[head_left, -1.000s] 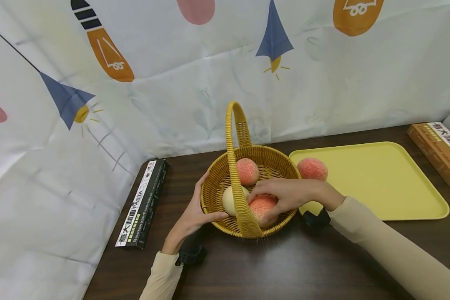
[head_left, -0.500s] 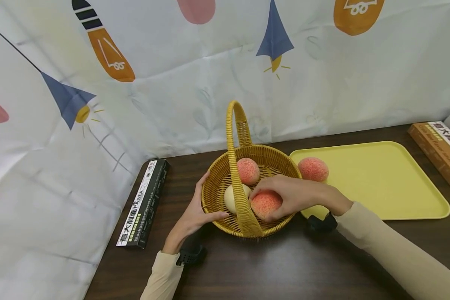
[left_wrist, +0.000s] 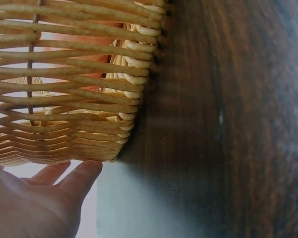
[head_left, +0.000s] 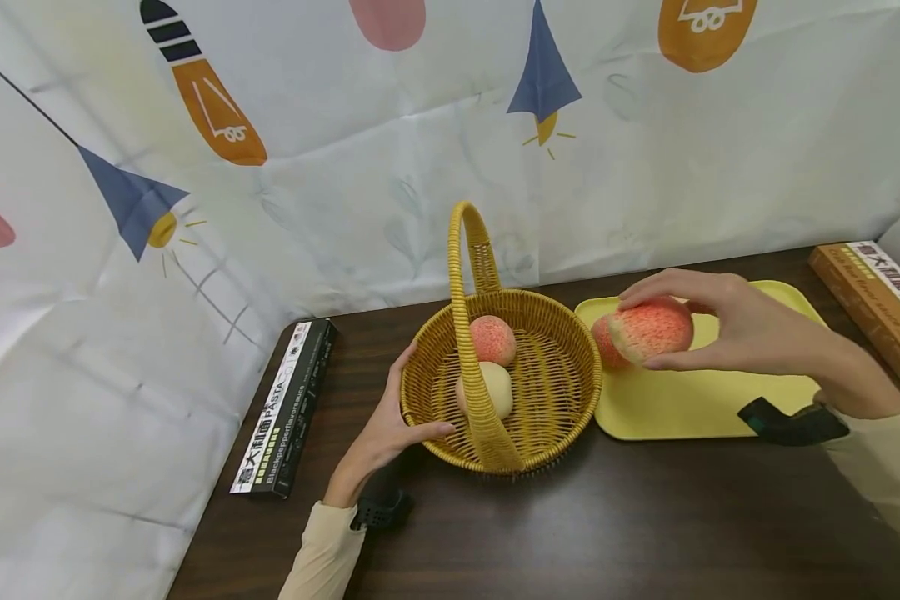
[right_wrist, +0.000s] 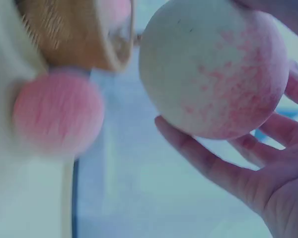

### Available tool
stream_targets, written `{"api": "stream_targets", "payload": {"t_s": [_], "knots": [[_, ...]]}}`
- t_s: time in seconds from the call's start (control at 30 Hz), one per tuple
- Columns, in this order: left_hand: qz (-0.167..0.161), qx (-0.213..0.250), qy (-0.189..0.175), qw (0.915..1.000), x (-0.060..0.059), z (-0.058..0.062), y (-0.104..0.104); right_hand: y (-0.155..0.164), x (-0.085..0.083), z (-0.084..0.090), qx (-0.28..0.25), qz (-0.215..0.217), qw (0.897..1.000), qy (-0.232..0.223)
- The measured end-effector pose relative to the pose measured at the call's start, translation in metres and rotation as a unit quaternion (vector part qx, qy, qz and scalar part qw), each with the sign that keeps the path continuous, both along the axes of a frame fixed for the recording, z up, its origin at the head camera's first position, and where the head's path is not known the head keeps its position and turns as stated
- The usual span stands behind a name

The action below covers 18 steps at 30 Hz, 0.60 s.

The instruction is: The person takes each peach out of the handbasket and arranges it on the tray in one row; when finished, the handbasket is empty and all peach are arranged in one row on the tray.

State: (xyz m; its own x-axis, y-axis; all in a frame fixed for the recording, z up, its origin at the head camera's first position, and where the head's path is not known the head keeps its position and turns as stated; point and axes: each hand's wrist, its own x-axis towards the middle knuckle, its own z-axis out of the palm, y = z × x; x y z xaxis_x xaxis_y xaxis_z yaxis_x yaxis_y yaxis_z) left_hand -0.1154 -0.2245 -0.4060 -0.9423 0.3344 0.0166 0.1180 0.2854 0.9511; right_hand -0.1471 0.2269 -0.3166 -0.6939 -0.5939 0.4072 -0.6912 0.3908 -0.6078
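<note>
My right hand (head_left: 750,325) holds a pink-red and cream peach (head_left: 652,329) above the left part of the yellow tray (head_left: 675,417). The right wrist view shows fingers and thumb spread around this peach (right_wrist: 213,69). Behind it, partly covered, a second peach (head_left: 602,343) rests at the tray's left end. My left hand (head_left: 390,425) grips the left side of the wicker basket (head_left: 562,408), its thumb over the rim. Inside the basket are a pink peach (head_left: 492,340) and a paler, cream one (head_left: 497,390), partly behind the basket's handle (head_left: 461,275).
A black pasta box (head_left: 285,408) lies left of the basket on the dark wooden table (head_left: 570,533). An orange-brown pasta box (head_left: 873,317) lies right of the tray. A white printed curtain (head_left: 360,208) hangs behind the table.
My right hand has lifted a peach out of the basket and carried it right, over the tray. The cream peach has shifted slightly right in the basket. The left hand stays put.
</note>
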Motion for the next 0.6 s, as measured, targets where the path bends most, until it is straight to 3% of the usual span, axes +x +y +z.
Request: {"api": "stream_targets", "payload": {"t_s": [0.13, 0.2, 0.4, 0.6], "knots": [[0.000, -0.002, -0.001, 1.0000, 0.001, -0.001, -0.001, 0.033, 0.003, -0.010, 0.034, -0.090, 0.995, -0.019], [0.000, -0.004, 0.000, 1.0000, 0.002, -0.001, -0.001, 0.046, 0.002, -0.018, 0.047, -0.115, 0.992, -0.017], [-0.002, 0.009, 0.004, 0.9999, 0.002, -0.002, -0.003, 0.066, -0.006, -0.039, 0.098, -0.123, 0.988, 0.003], [-0.006, 0.005, 0.007, 0.9999, -0.001, -0.002, -0.001, 0.064, -0.016, -0.052, 0.179, -0.121, 0.976, 0.015]]}}
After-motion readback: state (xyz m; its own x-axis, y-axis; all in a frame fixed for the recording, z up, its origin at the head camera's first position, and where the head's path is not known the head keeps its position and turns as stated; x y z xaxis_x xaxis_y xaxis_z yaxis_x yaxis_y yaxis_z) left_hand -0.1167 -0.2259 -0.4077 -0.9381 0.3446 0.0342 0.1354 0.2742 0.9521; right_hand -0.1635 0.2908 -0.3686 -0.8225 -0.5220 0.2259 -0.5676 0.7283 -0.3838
